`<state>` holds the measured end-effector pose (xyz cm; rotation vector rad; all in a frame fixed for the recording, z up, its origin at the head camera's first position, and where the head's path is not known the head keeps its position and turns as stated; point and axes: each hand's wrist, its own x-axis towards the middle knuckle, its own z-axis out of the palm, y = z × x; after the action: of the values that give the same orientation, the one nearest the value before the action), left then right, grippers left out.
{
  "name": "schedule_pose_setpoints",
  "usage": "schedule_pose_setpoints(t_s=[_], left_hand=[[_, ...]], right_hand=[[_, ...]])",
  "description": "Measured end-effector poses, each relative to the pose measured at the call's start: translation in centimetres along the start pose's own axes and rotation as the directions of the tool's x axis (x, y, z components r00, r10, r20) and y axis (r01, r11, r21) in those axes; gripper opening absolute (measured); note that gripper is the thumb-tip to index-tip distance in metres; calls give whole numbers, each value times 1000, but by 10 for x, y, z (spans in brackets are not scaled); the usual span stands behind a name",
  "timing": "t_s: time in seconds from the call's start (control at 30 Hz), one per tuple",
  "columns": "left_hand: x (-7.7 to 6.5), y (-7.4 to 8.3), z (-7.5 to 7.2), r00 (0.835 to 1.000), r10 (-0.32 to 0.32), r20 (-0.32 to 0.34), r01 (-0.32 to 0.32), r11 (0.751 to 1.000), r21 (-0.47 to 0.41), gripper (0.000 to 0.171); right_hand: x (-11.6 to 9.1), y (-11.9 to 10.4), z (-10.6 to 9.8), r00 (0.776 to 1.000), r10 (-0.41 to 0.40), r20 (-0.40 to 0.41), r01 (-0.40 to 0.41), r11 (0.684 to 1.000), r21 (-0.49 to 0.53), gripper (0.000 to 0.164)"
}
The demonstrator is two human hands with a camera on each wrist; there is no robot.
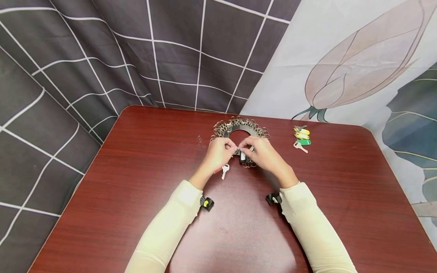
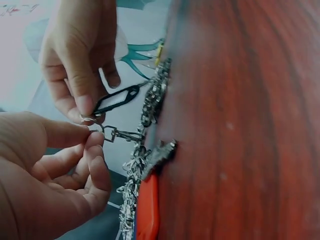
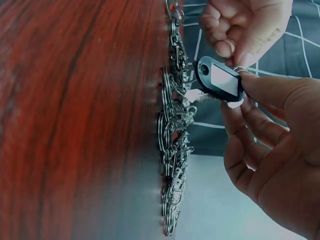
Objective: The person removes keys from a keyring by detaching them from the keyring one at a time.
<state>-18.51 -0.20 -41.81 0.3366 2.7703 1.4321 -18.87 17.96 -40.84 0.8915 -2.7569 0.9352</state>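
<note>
Both hands meet over the near side of a dark ring-shaped plate (image 1: 250, 131) hung with many small metal split rings (image 3: 175, 195) and clasps. My left hand (image 1: 219, 152) pinches a thin split ring (image 2: 99, 124) between thumb and index finger; a metal clasp (image 2: 122, 134) links it toward the plate. My right hand (image 1: 262, 152) pinches the end of a black key tag (image 3: 220, 80) with a white label, beside the same split ring. A silvery key (image 3: 196, 95) shows under the tag, partly hidden by it. Fingertips of both hands almost touch.
Beside my left wrist, a silver key (image 1: 225, 171) with a red key tag (image 2: 148, 205) lies at the plate's near edge. Toward the back right of the table (image 1: 164, 151) lie yellow key tags (image 1: 302, 133) and a green key tag (image 1: 304, 142) with keys. Curtains stand behind.
</note>
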Motion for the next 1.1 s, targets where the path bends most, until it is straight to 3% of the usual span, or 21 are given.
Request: schedule_pose_setpoints(t_s=[0.2, 0.43, 0.9, 1.03, 1.1], left_hand=[[1, 0, -4, 993, -93, 70, 102, 983, -154, 10], [1, 2, -7, 982, -139, 124, 168, 950, -263, 13], [5, -5, -2, 973, -129, 193, 200, 886, -419, 14], [5, -6, -2, 972, -124, 200, 199, 888, -416, 14], [4, -6, -2, 974, -116, 193, 185, 900, -395, 13]], right_hand=[[0, 0, 0, 1000, -25, -2, 25, 1000, -3, 4], [0, 0, 0, 998, -68, -10, 68, 998, -14, 4], [-1, 1, 0, 994, -107, -7, 107, 994, 10, 4], [-1, 2, -1, 994, -111, -9, 111, 994, 10, 4], [-1, 1, -1, 994, -108, -12, 108, 994, 8, 4]])
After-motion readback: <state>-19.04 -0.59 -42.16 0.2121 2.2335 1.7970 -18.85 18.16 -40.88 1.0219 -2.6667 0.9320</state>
